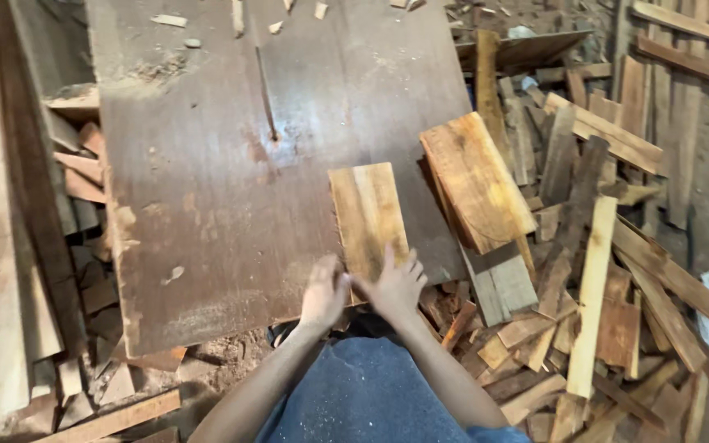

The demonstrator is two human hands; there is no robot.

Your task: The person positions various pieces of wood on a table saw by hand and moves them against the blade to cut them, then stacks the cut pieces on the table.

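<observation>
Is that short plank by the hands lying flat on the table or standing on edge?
Flat: the plank shows its broad face up on the table, both hands at its near end.

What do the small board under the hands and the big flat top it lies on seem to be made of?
The small board looks like raw, unfinished wood: pale yellow-brown with lengthwise grain streaks and a rough left edge. Both hands, left hand and right hand, rest at its near end. The tabletop seems to be a worn, dull brown sheet, perhaps plywood or board; scuffs, sawdust and a narrow slot mark it.
</observation>
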